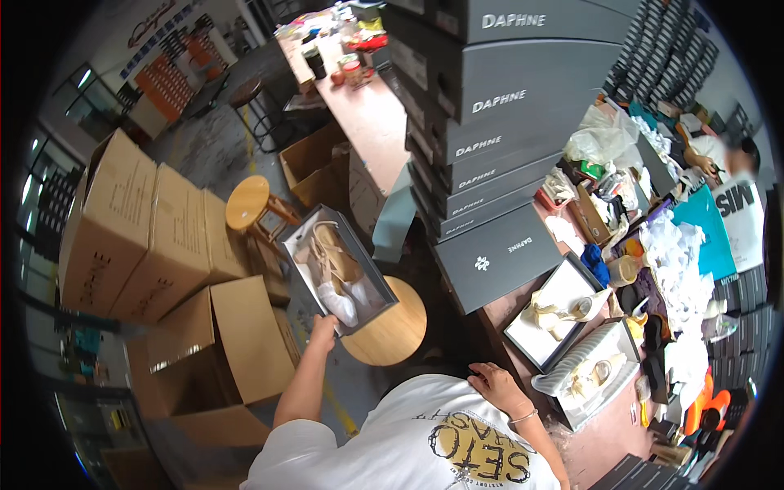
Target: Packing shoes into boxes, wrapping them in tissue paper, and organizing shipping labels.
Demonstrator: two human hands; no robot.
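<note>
My left hand (324,328) is closed on the near end of an open grey shoebox (377,286), held tilted over a round wooden stool (390,335). Inside the box lies a pair of beige strappy shoes (333,260), with white wrapping around their toe ends. My right hand (496,387) is in front of my body, close to the table's edge; its fingers are loosely bent and slightly apart, with nothing visible in them. Nearest to it on the table, an open shoebox (523,333) holds cream shoes, and another box (576,408) with pale shoes sits beside it.
A tall stack of grey shoeboxes (510,175) rises on the pink table (371,114). Large cartons (110,237) and an open carton (253,343) stand on my left. Behind is a second wooden stool (247,202). Across the cluttered table, a person (714,155) is at work.
</note>
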